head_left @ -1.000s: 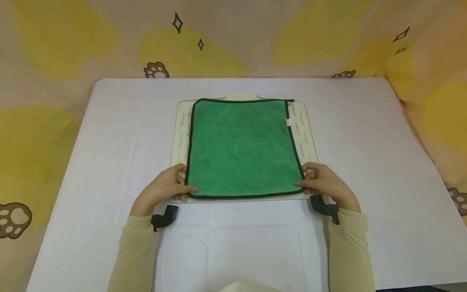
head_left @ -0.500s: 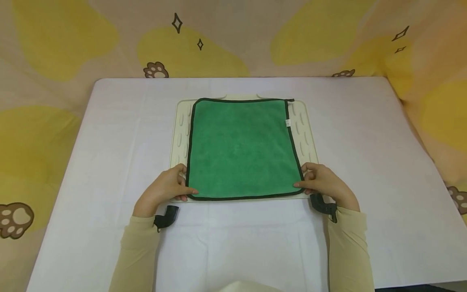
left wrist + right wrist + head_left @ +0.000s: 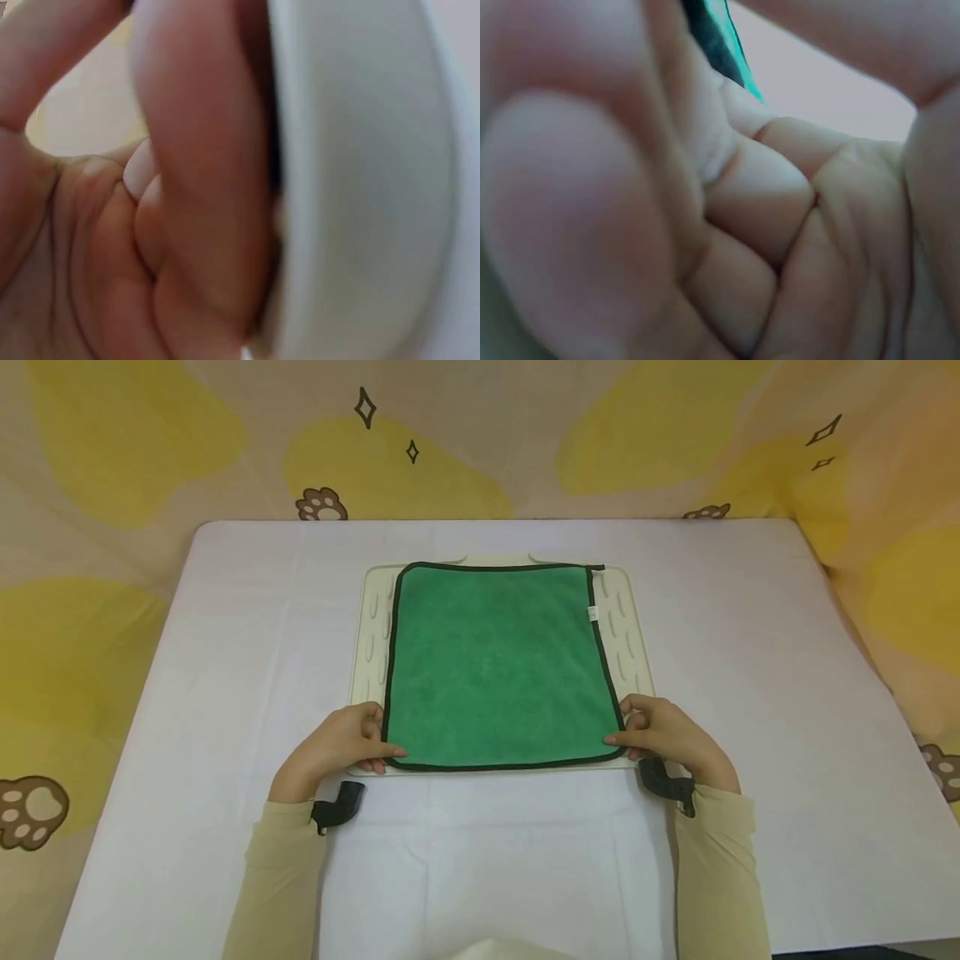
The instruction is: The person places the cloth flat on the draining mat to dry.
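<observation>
A green cloth with a dark edging lies spread flat over a cream board with raised oval ridges. At the cloth's near left corner my left hand pinches it, thumb on top and fingers curled at the side. My right hand pinches the near right corner the same way. In the left wrist view, curled fingers sit close beside the board's pale rim. The right wrist view is filled by bent fingers, with a sliver of the green cloth beyond them.
A white-covered table surrounds the board. Behind and beside it hangs a yellow and peach patterned curtain. A small white tag is on the cloth's right edge. Black wrist mounts stick out from both sleeves.
The cloth's near edge and both hands have shifted only very slightly; each hand keeps its pinch on its corner.
</observation>
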### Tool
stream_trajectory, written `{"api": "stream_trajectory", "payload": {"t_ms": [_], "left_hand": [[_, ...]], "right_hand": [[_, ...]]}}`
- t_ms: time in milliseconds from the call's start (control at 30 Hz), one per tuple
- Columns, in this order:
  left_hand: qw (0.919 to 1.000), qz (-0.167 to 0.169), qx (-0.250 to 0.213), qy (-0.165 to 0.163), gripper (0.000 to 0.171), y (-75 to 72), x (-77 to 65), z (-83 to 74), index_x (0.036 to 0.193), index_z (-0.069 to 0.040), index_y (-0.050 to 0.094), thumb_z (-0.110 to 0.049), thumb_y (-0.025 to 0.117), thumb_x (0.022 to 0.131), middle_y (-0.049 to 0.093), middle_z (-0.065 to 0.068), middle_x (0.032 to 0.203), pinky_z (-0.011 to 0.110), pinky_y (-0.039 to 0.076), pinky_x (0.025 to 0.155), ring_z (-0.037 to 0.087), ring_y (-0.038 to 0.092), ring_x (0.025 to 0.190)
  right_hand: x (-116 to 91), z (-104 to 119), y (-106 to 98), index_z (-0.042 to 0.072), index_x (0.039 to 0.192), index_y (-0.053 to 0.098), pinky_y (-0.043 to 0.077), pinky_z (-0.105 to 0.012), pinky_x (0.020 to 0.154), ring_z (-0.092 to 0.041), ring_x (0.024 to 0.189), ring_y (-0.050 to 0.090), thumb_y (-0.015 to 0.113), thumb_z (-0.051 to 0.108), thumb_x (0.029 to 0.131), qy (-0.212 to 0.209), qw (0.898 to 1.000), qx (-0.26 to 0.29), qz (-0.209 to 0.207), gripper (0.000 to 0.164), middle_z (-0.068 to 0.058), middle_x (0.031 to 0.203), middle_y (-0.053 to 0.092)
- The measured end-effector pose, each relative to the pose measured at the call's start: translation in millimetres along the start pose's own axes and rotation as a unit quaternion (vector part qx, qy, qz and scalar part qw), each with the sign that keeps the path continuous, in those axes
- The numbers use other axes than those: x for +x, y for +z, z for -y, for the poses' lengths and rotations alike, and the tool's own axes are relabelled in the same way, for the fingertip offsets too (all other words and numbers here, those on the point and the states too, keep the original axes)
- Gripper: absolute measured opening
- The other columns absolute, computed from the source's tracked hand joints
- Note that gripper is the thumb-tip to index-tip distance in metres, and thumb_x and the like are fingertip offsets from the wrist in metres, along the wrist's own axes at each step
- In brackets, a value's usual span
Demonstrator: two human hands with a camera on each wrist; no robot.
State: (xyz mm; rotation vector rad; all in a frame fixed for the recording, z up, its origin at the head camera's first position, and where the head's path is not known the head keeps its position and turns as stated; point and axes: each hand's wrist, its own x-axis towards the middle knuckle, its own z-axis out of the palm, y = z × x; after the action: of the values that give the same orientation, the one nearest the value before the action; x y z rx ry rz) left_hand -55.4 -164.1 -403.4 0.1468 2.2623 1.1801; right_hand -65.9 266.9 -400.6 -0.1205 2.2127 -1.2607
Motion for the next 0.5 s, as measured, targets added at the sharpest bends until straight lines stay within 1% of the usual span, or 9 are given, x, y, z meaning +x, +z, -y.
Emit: {"api": "stream_trajectory", "payload": {"t_ms": [167, 333, 433, 500], "left_hand": [[0.9995, 0.02, -0.02, 0.012, 0.04, -2.0, -4.5, -0.5, 0.103, 0.008, 0.047, -0.012, 0.074, 0.081, 0.06, 0.003, 0.063, 0.026, 0.052, 0.057, 0.018, 0.065, 0.059], [0.9988, 0.023, -0.039, 0.017, 0.037, -3.6, -8.8, 1.0, 0.103, 0.009, 0.046, -0.011, 0.071, 0.084, 0.062, 0.004, 0.065, 0.027, 0.053, 0.058, 0.019, 0.065, 0.059], [0.9983, 0.025, -0.05, 0.017, 0.037, -4.4, -9.6, 4.1, 0.103, 0.009, 0.046, -0.011, 0.071, 0.084, 0.062, 0.004, 0.066, 0.027, 0.053, 0.058, 0.02, 0.065, 0.06], [0.9976, 0.029, -0.059, 0.023, 0.035, -5.8, -9.7, 6.7, 0.102, 0.009, 0.046, -0.011, 0.07, 0.085, 0.063, 0.005, 0.066, 0.027, 0.053, 0.057, 0.021, 0.065, 0.06]], "right_hand": [[-3.9, -1.1, 0.4, -0.009, 0.109, 0.045, 0.055, -0.029, 0.06, -0.016, 0.061, 0.061, 0.07, 0.012, 0.086, -0.003, 1.0, 0.014, -0.001, 0.04, -0.007, 0.069, 0.061], [-3.6, -1.9, 1.6, -0.007, 0.105, 0.049, 0.054, -0.028, 0.058, -0.014, 0.059, 0.06, 0.068, 0.014, 0.088, 0.001, 0.999, 0.029, -0.018, 0.033, -0.006, 0.067, 0.061], [-2.3, -2.8, 1.7, -0.008, 0.103, 0.05, 0.053, -0.028, 0.058, -0.014, 0.06, 0.059, 0.067, 0.015, 0.088, -0.001, 0.999, 0.039, -0.016, 0.032, -0.006, 0.067, 0.061], [-0.8, -3.6, 1.7, -0.007, 0.102, 0.051, 0.053, -0.028, 0.058, -0.015, 0.061, 0.06, 0.067, 0.016, 0.089, -0.008, 0.999, 0.035, -0.022, 0.031, -0.007, 0.068, 0.062]]}}
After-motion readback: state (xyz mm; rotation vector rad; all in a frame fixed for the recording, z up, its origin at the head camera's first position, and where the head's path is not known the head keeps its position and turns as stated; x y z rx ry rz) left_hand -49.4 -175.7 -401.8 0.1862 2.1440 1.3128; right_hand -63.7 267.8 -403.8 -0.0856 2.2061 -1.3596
